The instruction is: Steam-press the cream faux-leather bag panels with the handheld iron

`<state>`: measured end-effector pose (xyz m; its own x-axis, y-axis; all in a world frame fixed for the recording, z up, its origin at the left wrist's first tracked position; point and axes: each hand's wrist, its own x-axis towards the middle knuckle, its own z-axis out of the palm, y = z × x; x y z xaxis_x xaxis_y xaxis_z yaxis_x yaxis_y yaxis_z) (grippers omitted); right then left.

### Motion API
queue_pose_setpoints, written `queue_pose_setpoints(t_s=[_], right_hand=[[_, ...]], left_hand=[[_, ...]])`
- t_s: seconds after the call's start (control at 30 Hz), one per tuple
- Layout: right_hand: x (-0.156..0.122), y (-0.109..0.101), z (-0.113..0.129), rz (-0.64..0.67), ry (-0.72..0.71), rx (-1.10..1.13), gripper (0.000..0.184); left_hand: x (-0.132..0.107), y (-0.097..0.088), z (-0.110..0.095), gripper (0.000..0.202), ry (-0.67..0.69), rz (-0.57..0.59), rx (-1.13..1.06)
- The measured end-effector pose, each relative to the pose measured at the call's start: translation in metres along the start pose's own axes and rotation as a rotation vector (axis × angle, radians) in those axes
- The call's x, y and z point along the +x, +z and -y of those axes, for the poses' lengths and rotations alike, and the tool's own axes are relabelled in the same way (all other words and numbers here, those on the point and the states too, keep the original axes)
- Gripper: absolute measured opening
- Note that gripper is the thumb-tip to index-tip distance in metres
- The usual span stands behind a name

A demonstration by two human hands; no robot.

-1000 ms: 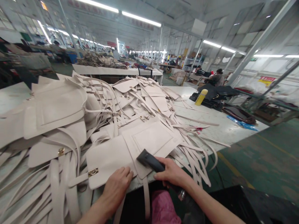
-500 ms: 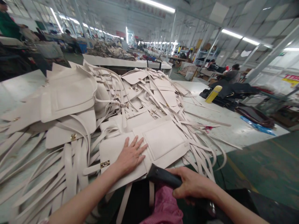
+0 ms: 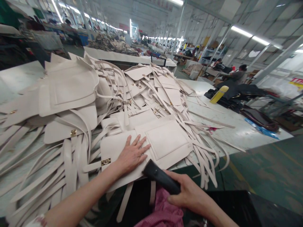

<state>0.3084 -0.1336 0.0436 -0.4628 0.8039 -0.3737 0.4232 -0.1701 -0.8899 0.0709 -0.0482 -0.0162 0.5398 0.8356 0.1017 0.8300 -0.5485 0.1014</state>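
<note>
My left hand [image 3: 133,153] lies flat with fingers spread on a cream leather-like bag panel [image 3: 169,138]. This panel has a stitched rectangular pocket on its right side and a gold clasp [image 3: 105,161] at its left edge. In my right hand [image 3: 189,192] is a black hand tool [image 3: 162,176] with a broad, nozzle-like end. That end points up and left, over the panel's front edge, just right of my left hand. Whether it touches the panel I cannot tell. The tool's rear part is hidden by my right hand.
Cream bag pieces [image 3: 68,85] with straps and gold hardware are heaped behind and to the left. Loose straps [image 3: 208,157] hang over the table's front edge. A yellow bottle-like object [image 3: 219,94] stands by dark bags [image 3: 243,91] at the right. People sit at tables farther back.
The black tool and my right hand have moved left, bringing the tool's end closer to my left hand. My left hand stays on the panel. The view has tilted slightly.
</note>
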Motion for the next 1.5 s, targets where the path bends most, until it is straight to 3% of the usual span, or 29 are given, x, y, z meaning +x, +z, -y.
queue_pose_setpoints(t_s=[0.13,0.23,0.33,0.47,0.6,0.77,0.87,0.97,1.07,1.13,1.23,1.37,1.5], right_hand=[[-0.008,-0.023,-0.004,-0.121,0.16,0.067,0.064],[-0.013,-0.037,-0.003,-0.006,0.224,0.012,0.066],[-0.007,-0.035,0.001,0.124,0.243,0.028,0.065],[0.014,-0.026,0.008,0.163,0.192,0.107,0.058],[0.03,-0.034,0.01,0.207,0.175,0.081,0.054],[0.022,-0.054,0.0,0.308,0.228,0.03,0.059],[0.02,-0.05,0.001,0.334,0.225,0.025,0.058],[0.023,-0.034,0.005,0.278,0.123,0.058,0.053],[0.02,-0.022,0.002,0.136,0.02,0.114,0.057],[0.011,-0.021,-0.006,0.01,0.029,0.146,0.061],[-0.01,-0.027,-0.018,-0.114,0.101,0.137,0.065],[-0.034,-0.028,-0.023,-0.081,0.153,0.122,0.07],[-0.045,-0.021,-0.025,-0.073,0.168,0.201,0.073]], left_hand=[[-0.002,0.001,0.001,0.042,0.017,0.019,0.001],[-0.004,0.003,0.001,0.045,0.013,0.025,0.004],[-0.005,0.004,0.001,0.048,0.002,0.012,0.016],[-0.005,0.005,0.0,0.056,-0.007,-0.004,0.012],[-0.004,0.004,0.0,0.062,-0.024,-0.008,-0.01],[-0.003,0.003,0.0,0.057,-0.01,0.01,-0.021],[-0.002,0.004,0.001,0.051,0.004,0.007,-0.007],[-0.001,0.005,0.004,0.047,0.013,-0.011,-0.004],[-0.003,0.003,-0.001,0.042,-0.004,-0.049,-0.031],[-0.005,-0.002,-0.014,0.031,-0.017,-0.066,-0.075],[-0.008,-0.009,-0.043,0.013,0.003,0.003,-0.165],[-0.003,-0.013,-0.067,0.018,-0.044,0.094,-0.198],[0.004,-0.014,-0.061,0.015,0.006,0.193,-0.235]])
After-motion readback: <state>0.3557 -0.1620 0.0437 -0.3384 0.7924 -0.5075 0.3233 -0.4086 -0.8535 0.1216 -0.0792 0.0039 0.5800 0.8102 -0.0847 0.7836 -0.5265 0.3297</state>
